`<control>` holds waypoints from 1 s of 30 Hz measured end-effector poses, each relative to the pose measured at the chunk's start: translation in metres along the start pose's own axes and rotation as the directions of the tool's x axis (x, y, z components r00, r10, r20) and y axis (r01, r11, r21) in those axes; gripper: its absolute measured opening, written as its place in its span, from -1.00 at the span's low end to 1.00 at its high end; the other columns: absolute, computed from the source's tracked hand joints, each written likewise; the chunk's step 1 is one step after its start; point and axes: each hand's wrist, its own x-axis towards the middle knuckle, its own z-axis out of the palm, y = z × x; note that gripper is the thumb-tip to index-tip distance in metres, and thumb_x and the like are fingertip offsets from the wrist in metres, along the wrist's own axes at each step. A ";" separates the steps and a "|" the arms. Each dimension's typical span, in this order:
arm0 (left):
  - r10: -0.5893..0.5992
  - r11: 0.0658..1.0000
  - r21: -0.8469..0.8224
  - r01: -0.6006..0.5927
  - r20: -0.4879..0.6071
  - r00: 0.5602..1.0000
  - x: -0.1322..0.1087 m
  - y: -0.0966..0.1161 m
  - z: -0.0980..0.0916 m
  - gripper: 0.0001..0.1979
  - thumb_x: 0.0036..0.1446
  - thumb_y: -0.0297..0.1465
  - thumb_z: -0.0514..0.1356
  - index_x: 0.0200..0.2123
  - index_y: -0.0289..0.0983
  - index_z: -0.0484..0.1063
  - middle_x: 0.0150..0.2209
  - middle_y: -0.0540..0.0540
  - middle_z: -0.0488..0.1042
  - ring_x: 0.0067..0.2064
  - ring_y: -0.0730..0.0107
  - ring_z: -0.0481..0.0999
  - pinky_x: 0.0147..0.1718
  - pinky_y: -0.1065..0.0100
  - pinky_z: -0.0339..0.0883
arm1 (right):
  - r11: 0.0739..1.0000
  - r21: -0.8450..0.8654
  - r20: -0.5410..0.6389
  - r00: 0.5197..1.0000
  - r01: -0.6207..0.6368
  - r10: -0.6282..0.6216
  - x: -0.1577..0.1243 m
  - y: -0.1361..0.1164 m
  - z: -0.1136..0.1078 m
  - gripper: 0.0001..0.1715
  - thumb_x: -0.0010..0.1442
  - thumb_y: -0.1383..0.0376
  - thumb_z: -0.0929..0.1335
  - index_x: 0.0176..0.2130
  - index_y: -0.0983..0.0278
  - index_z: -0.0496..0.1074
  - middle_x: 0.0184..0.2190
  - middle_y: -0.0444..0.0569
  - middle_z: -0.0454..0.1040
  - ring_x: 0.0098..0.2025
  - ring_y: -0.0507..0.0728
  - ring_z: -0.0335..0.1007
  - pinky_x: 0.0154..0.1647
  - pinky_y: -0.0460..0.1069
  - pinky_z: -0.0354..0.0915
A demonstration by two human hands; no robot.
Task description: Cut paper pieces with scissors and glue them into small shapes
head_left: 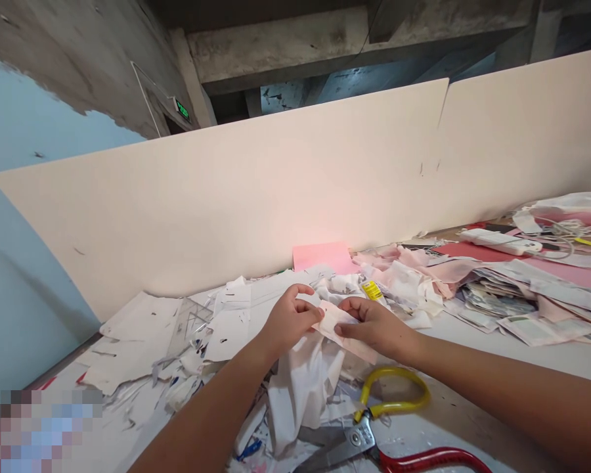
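Cluttered worktop (467, 345): left hand (289, 322) and right hand (374, 326) pinch a limp, light pale-pink strip (339, 325), best held by its ends.

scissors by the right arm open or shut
Open, it seems: the scissors have their yellow handle and red handle spread wide apart at the pivot.

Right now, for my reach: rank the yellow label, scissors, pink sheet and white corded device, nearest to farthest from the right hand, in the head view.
1. Yellow label, ahead.
2. Scissors, below.
3. Pink sheet, ahead-left.
4. White corded device, far right.
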 end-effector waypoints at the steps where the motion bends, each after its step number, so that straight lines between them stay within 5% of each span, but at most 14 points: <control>1: -0.019 0.999 -0.028 0.019 0.015 1.000 0.000 -0.001 0.000 -0.64 -0.16 -0.40 0.22 -0.21 -0.24 0.25 -0.51 -0.01 0.44 -0.51 0.49 0.40 -0.51 0.44 0.31 | 1.000 0.004 0.003 1.000 -0.003 0.003 0.000 0.000 -0.001 -0.80 -0.18 0.32 0.41 -0.46 0.27 0.33 -0.58 -0.22 0.43 -0.54 0.00 0.32 -0.54 -0.13 0.20; 9: -0.102 0.972 -0.229 0.060 -0.175 0.979 0.006 -0.015 0.008 -0.73 -0.20 -0.40 0.27 -0.41 -0.28 0.24 -0.56 0.02 0.39 -0.59 0.57 0.38 -0.51 0.47 0.31 | 0.988 0.156 -0.112 0.993 -0.003 0.021 0.010 0.001 -0.012 -0.70 -0.17 0.27 0.43 -0.38 0.25 0.31 -0.57 -0.20 0.42 -0.55 0.01 0.36 -0.57 -0.12 0.27; 18: -0.134 0.952 -0.306 0.013 -0.377 0.917 0.012 -0.045 0.026 -0.74 -0.13 -0.37 0.22 -0.38 -0.25 0.17 -0.52 0.04 0.38 -0.55 0.58 0.39 -0.46 0.46 0.31 | 0.923 0.380 -0.206 0.978 0.058 0.023 0.018 0.032 -0.002 -0.47 -0.23 0.31 0.47 -0.28 0.22 0.16 -0.30 -0.09 0.46 -0.26 0.13 0.44 -0.27 0.02 0.39; 30: -0.095 0.972 -0.230 0.041 -0.225 0.970 0.006 -0.043 0.033 -0.75 -0.15 -0.44 0.21 -0.34 -0.27 0.23 -0.49 -0.02 0.48 -0.44 0.40 0.48 -0.45 0.41 0.29 | 0.947 0.301 -0.343 0.939 0.108 0.002 0.033 0.044 -0.004 -0.40 -0.30 0.39 0.46 -0.26 0.24 0.15 -0.41 -0.11 0.45 -0.35 0.16 0.44 -0.35 0.04 0.39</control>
